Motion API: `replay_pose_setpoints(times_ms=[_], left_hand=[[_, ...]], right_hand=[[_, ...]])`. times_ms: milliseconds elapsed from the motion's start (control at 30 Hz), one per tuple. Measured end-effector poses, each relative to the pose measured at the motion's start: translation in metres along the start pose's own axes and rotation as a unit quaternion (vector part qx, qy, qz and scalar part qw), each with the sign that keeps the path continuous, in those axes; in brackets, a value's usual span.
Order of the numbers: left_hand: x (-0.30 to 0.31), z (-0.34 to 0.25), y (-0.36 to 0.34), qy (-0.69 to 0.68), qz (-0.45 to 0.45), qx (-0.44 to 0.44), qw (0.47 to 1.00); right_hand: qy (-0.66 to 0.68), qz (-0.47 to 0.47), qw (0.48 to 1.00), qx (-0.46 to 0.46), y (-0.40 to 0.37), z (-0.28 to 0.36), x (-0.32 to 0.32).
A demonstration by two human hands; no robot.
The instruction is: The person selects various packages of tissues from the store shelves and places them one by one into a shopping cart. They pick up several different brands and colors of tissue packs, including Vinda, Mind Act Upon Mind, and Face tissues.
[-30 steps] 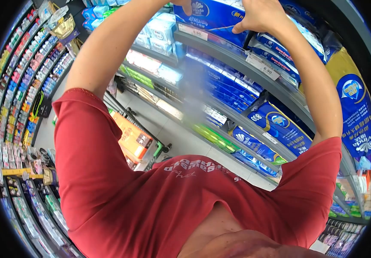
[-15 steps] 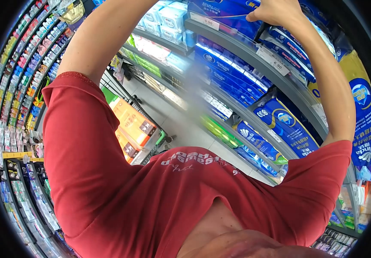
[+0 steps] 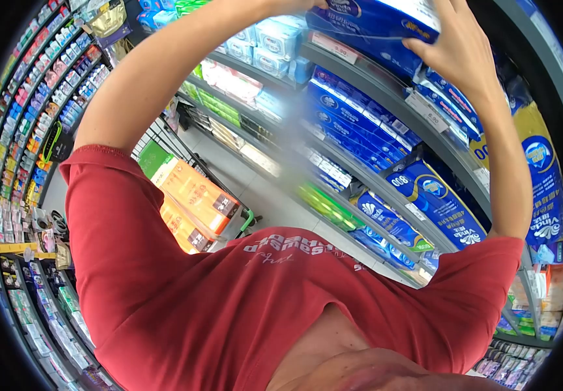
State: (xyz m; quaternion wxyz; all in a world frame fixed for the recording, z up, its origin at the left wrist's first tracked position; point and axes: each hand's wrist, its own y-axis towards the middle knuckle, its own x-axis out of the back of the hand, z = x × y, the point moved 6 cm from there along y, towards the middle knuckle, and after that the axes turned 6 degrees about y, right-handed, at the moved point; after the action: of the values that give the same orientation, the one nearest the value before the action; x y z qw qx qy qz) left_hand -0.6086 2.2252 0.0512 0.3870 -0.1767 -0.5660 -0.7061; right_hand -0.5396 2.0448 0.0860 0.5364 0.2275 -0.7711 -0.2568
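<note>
A blue Vinda tissue pack (image 3: 369, 32) lies between my two hands at the top of the view, over the front edge of a shelf. My right hand (image 3: 457, 49) grips its right end, with the thumb on the near side and the fingers reaching up the far side. My left hand (image 3: 304, 5) is at the pack's left end, mostly cut off by the upper frame edge. Its fingertips touch the pack there. Just below the pack, a price label (image 3: 335, 48) runs along the shelf edge.
More blue tissue packs (image 3: 353, 120) fill the shelves below. A large Vinda pack (image 3: 545, 176) stands at the right. A shopping cart (image 3: 245, 221) holding orange boxes (image 3: 200, 195) is beside my left arm. Shelves of small colourful goods (image 3: 46, 104) line the far left.
The tissue pack has come down and toward me, showing more of its top. My right hand has moved lower with it, and part of my left hand has entered the view.
</note>
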Motion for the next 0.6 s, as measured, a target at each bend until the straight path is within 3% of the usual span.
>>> replay_pose_setpoints(times_ms=[33, 100, 167, 233, 300, 367, 400, 433, 500, 567, 600], left_hand=[[0.010, -0.004, -0.011, -0.014, -0.035, -0.004, 0.999], [0.023, -0.008, -0.038, -0.017, -0.097, 0.008, 0.995], [0.030, -0.007, -0.060, -0.047, -0.099, 0.027, 0.994], [0.028, -0.003, -0.090, -0.055, -0.173, 0.062, 0.981], [0.023, -0.003, -0.125, -0.048, -0.169, 0.075, 0.982], [0.010, 0.007, -0.172, -0.175, -0.251, 0.188, 0.933], [-0.005, 0.006, -0.193, -0.284, -0.238, 0.271, 0.888], [-0.026, 0.004, -0.217, -0.386, -0.222, 0.351, 0.824], [-0.097, -0.012, -0.286, -0.633, 0.002, 0.432, 0.642], [-0.129, -0.063, -0.351, -0.810, 0.005, 0.511, 0.287], [-0.151, -0.076, -0.393, -0.801, -0.010, 0.516, 0.305]], right_hand=[[0.023, -0.018, 0.999, -0.025, -0.003, 0.012, 0.006], [0.035, -0.056, 0.997, 0.035, -0.021, -0.001, -0.010], [0.086, -0.102, 0.989, 0.060, -0.028, 0.022, -0.002], [0.123, -0.112, 0.983, 0.071, -0.037, 0.040, 0.002], [0.163, -0.131, 0.974, 0.092, -0.046, 0.057, 0.000], [0.249, -0.114, 0.959, 0.072, -0.048, 0.067, -0.007], [0.300, -0.127, 0.943, 0.063, -0.047, 0.070, -0.017], [0.405, -0.115, 0.907, -0.007, -0.049, 0.072, -0.036], [0.541, -0.061, 0.829, -0.127, -0.052, 0.086, -0.083], [0.670, 0.015, 0.689, -0.278, -0.073, 0.109, -0.161], [0.696, 0.051, 0.634, -0.333, -0.085, 0.125, -0.200]])
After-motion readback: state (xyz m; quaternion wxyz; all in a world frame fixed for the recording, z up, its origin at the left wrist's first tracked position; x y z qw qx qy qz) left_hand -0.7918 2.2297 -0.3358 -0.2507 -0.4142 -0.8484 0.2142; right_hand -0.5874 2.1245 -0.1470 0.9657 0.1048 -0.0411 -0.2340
